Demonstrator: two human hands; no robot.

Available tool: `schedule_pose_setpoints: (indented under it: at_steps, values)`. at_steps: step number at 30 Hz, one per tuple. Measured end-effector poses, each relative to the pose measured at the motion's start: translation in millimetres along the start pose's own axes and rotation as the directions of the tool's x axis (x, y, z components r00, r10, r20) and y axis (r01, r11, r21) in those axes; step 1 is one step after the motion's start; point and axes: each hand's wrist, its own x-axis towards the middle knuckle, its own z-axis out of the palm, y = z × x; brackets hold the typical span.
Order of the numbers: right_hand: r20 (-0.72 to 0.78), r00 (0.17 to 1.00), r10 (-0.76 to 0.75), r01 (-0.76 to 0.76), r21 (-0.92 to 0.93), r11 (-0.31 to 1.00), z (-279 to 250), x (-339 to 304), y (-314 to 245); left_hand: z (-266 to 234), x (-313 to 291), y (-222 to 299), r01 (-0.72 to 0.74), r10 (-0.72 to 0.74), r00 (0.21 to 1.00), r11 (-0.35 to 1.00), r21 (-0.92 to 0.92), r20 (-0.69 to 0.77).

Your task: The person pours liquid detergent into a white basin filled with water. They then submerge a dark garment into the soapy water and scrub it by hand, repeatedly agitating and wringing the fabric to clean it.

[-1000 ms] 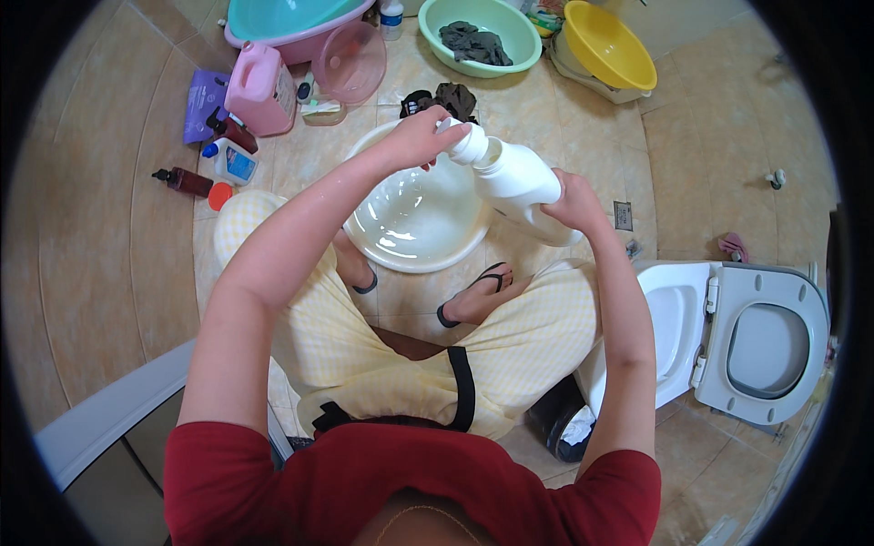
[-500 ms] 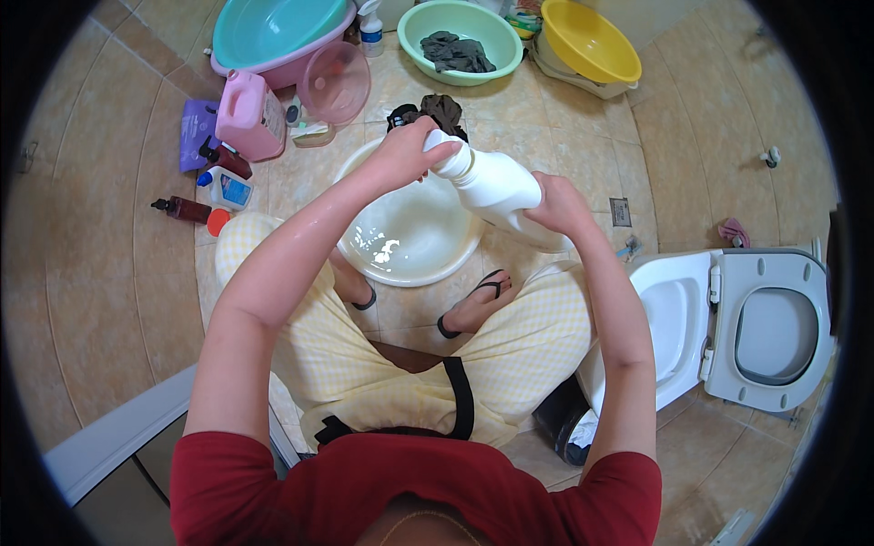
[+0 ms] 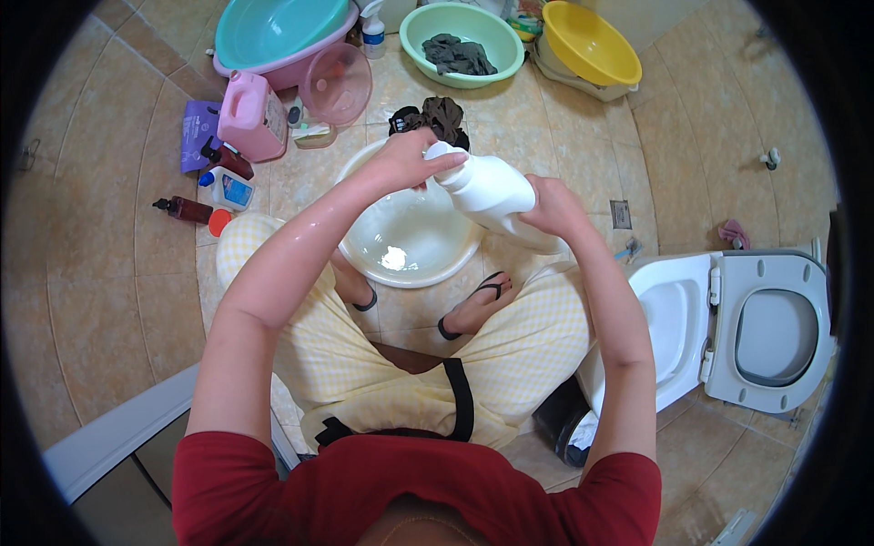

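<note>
A large white plastic bottle [image 3: 496, 189] is held tilted over the right part of a white basin [image 3: 410, 238], its capped end toward the upper left. My left hand [image 3: 407, 160] is closed around the white cap [image 3: 441, 156], thumb across its near side; the other fingers are partly hidden behind it. My right hand [image 3: 555, 207] grips the bottle's body near its lower end. Shallow liquid in the basin reflects bright light. Just beyond the basin lies a bunch of dark brown and black cloth [image 3: 435, 116], partly hidden by the left hand.
Left stand a pink jug [image 3: 252, 118], pump bottles [image 3: 187, 210] and a blue-capped bottle [image 3: 228, 188]. Farther off are a turquoise basin [image 3: 278, 32], a green basin [image 3: 464, 50] with dark cloth and a yellow basin [image 3: 590, 41]. A toilet [image 3: 669, 318] is close on the right.
The bottle's capped end and my left hand have dipped slightly toward me. The bright reflection in the basin has changed shape. Both hands keep their hold.
</note>
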Motion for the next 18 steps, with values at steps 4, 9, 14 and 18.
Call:
schedule_pose_setpoints:
  at_steps: [4, 9, 14, 18]
  values:
    - [0.000, 0.999, -0.036, 0.036, 0.020, 0.999, -0.6, 1.6, -3.5, 2.3, 2.4, -22.6, -0.474, 0.491, 0.869, 0.860, 0.189, -0.055]
    - [0.052, 0.998, 0.021, -0.020, -0.031, 0.999, -1.1, -2.0, -3.3, -9.8, 0.8, 5.6, 0.090, -0.080, 0.972, 0.995, -0.035, 0.221]
    - [0.061, 0.997, -0.056, 0.056, -0.009, 0.998, 3.2, 10.1, -5.6, 0.0, -9.8, -20.0, -0.402, 0.421, 0.899, 0.903, 0.154, -0.122]
    - [0.045, 0.997, -0.065, 0.063, 0.063, 0.996, 0.4, 6.4, -17.3, -7.2, -6.9, -7.9, 0.031, -0.033, 0.999, 0.998, 0.054, 0.031]
